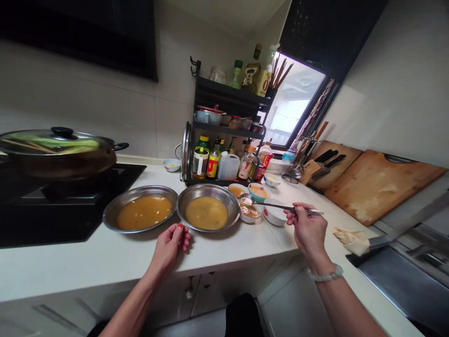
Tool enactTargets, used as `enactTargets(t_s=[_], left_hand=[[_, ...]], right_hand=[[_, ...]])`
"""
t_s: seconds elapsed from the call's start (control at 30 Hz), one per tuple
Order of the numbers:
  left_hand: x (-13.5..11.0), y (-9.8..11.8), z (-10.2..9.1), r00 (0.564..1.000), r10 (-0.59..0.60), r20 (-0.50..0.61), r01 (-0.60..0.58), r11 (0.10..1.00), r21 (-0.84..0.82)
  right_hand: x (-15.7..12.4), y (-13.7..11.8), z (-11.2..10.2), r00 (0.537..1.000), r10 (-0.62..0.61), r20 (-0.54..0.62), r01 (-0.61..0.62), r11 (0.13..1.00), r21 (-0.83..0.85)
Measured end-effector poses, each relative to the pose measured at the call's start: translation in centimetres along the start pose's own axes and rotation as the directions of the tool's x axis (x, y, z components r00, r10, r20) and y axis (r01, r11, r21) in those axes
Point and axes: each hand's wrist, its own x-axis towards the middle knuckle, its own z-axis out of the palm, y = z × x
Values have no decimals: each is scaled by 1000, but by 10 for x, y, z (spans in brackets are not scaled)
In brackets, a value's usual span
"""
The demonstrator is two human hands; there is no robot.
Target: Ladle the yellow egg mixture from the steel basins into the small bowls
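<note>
My right hand (310, 231) is closed round the handle of a long metal spoon (277, 205). The spoon's head is over a small bowl of brownish, pale-streaked sauce (249, 216); whether it touches the sauce I cannot tell. My left hand (171, 243), loosely curled with the thumb against the fingers, is at the front of a steel basin of yellowish liquid (206, 214). No object shows in it, and contact with the rim is unclear. Left of it, a second steel basin (143, 210) contains orange-brown liquid with pale bits.
A lidded pan (58, 157) sits on the black stove at left. Behind the basins stands a black rack (231, 126) of bottles. A white bowl (274, 214) and other small bowls cluster nearby. At right are a knife block (312, 171), cutting boards (382, 182), a cloth (351, 239) and a sink.
</note>
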Motion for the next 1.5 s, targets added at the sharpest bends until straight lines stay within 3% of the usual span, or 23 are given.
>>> enactTargets(t_s=[0.2, 0.37, 0.43, 0.5, 0.67, 0.87, 1.1, 1.3, 1.5], left_hand=[[1, -2, -2, 1000, 1, 19, 0, 1000, -5], [3, -4, -4, 999, 14, 35, -14, 1000, 11], [3, -4, -4, 999, 14, 32, -14, 1000, 9], [2, -4, -3, 1000, 9, 24, -9, 1000, 2], [1, -3, -3, 1000, -5, 21, 5, 1000, -13], [3, -7, -5, 1000, -2, 14, 2, 1000, -12], [5, -8, -6, 1000, 3, 16, -3, 1000, 4], [3, -5, -3, 1000, -14, 13, 14, 1000, 2], [5, -5, -4, 1000, -13, 22, 12, 1000, 3]], right_hand=[[-23, 2, 24, 978, -84, 189, 102, 991, -85], [-43, 3, 29, 861, -313, 402, 369, 927, -69], [-45, 3, 24, 808, -399, 433, 470, 880, -67], [-43, 4, 15, 790, -445, 422, 532, 840, -109], [-33, 13, -10, 856, -393, 337, 498, 803, -328], [-32, 29, -25, 912, -257, 321, 374, 843, -388], [-19, 40, -26, 994, -76, 80, 95, 956, -279], [-7, 36, -27, 999, -18, -35, 13, 990, -142], [-3, 20, -18, 998, 30, -62, -31, 999, -12]])
